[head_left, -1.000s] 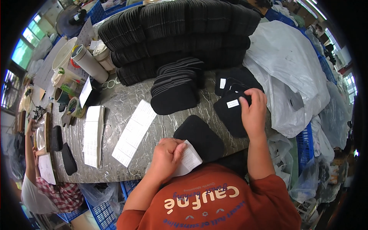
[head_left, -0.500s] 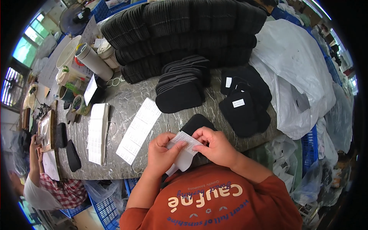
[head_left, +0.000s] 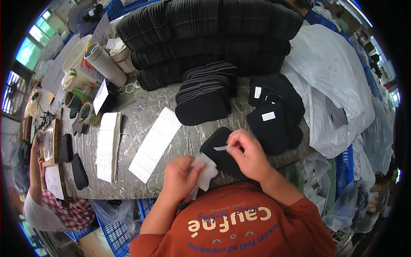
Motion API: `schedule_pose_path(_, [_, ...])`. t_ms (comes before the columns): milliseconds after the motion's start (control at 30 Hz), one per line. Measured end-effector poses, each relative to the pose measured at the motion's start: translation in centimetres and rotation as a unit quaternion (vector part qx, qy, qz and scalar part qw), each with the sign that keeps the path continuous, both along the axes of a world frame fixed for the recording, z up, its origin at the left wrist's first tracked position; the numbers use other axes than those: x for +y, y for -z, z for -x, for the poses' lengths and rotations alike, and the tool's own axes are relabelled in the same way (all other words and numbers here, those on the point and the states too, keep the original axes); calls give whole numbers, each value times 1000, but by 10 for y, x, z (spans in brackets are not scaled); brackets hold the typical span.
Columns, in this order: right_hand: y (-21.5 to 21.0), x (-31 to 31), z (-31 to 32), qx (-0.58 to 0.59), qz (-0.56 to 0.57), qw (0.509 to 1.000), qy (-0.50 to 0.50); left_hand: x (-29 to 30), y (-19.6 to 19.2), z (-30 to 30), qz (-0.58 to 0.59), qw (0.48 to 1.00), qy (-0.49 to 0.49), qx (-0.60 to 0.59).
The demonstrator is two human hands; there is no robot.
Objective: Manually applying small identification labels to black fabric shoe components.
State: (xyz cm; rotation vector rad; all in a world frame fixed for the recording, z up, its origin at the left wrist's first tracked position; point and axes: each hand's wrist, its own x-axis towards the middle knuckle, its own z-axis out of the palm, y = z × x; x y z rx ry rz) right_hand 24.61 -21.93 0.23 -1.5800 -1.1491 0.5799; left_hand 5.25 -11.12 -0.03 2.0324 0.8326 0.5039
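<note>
Pinched between the thumb and fingers of my right hand (head_left: pixel 249 157) is a small white sticker (head_left: pixel 221 148). It hovers over a black fabric pad (head_left: pixel 220 160) lying at the table edge in front of me. My left hand (head_left: pixel 180 176) grips a curled white label sheet (head_left: pixel 207 172) just left of that pad. Beyond it, a leaning row of similar black pads (head_left: pixel 202 108) lies fanned out. To the right, several black pads (head_left: pixel 274 132) overlap in a pile, some bearing white stickers. Another label sheet (head_left: pixel 155 145) lies flat on the left.
Tall rows of stacked black pads (head_left: pixel 205 40) line the back. A white plastic bag (head_left: pixel 327 81) covers the right side. Left are a bundle of label sheets (head_left: pixel 107 147), a tumbler (head_left: pixel 105 66) and tubs. A co-worker's arm (head_left: pixel 36 173) shows at far left.
My hands have moved apart. The right one has lifted a sticker off the sheet and gone up and right over the pad; the left keeps the sheet, now more curled.
</note>
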Motion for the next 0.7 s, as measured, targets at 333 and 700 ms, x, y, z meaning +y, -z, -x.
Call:
schedule_pose_path(333, [14, 17, -12, 35, 152, 988, 12, -7, -9, -9, -174, 955, 239, -1])
schedule_pose_path(700, [21, 20, -14, -9, 156, 988, 16, -6, -11, -13, -171, 954, 246, 4])
